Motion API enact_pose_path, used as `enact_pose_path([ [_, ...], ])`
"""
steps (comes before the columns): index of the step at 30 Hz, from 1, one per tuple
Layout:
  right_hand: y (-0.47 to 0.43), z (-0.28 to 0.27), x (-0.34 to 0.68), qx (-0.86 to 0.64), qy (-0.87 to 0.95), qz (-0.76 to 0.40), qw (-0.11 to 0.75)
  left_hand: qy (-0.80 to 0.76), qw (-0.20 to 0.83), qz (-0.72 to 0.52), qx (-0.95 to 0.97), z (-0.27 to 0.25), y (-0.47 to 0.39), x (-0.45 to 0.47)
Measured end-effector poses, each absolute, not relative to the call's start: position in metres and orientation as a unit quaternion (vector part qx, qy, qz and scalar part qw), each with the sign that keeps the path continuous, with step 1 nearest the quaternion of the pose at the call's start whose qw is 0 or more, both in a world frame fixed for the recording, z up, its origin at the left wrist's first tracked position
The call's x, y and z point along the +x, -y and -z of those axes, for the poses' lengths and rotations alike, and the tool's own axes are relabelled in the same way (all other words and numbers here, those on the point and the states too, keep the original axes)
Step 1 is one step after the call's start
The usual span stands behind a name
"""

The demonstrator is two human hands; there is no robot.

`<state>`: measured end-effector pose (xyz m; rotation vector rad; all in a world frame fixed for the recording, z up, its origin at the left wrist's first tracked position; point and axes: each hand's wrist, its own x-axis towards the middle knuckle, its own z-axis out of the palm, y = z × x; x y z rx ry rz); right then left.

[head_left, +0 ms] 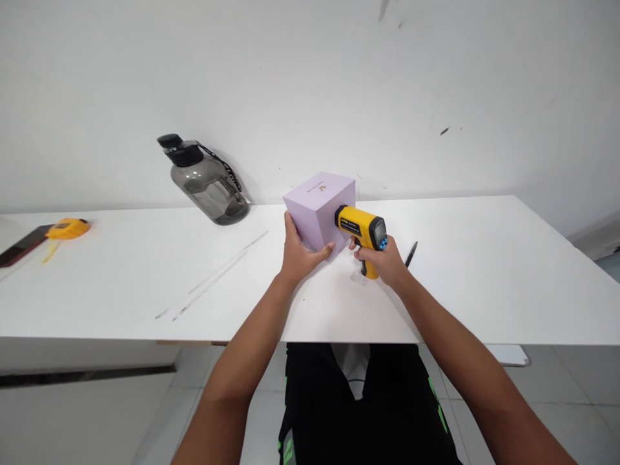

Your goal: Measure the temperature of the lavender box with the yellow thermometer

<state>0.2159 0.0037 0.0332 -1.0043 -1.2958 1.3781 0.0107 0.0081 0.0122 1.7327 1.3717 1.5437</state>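
A pale lilac box (305,226) with a small gold mark on its top stands on the white table, turned so that one corner faces me. My left hand (301,255) grips its left and front sides, thumb across the near corner. In my right hand (385,259) is a yellow and black infrared thermometer (358,223), held by its pistol handle. Its nose points left at the box's right side, very close to it; whether they touch I cannot tell. A small clear scrap (358,278) lies beneath the handle.
Behind my right hand lies a black pen (411,254). A grey see-through water bottle (210,187) stands near the wall, left of the box. At the far left are a yellow tape measure (69,228) and a dark phone-like slab (24,245). The table's (242,284) front edge runs before my lap.
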Motion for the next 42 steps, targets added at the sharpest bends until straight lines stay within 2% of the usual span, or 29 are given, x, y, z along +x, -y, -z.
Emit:
enact_pose_path([
  [27,-0.0031,-0.0371,0.2174,-0.420,0.545,-0.551,0.473,-0.492,0.251,-0.577,0.601,-0.0052,-0.0104,0.0091],
  [42,-0.0019,-0.0396,0.2172,-0.423,0.549,-0.547,0.469,-0.494,0.223,-0.564,0.623,-0.0034,-0.0114,0.0075],
])
